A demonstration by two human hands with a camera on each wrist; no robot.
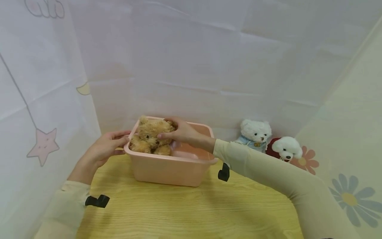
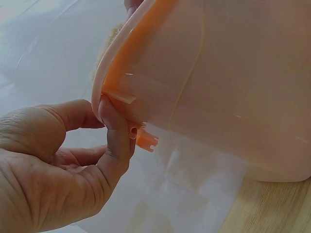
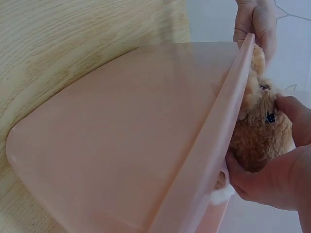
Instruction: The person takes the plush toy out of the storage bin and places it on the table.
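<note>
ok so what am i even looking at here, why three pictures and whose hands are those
No machine here: a person wears three cameras, one on the head and one on each wrist. The big picture is the head view, looking down at a wooden table inside a fabric tent. On it stands a pink plastic tub. The right hand grips a brown teddy bear sitting in the tub. The left hand holds the tub's rim; the left wrist view shows its thumb pressed under the lip. The right wrist view shows the tub's side from close up, with the bear beyond the rim. At the back right sit two white plush toys, a white bear and a white dog, untouched.
</note>
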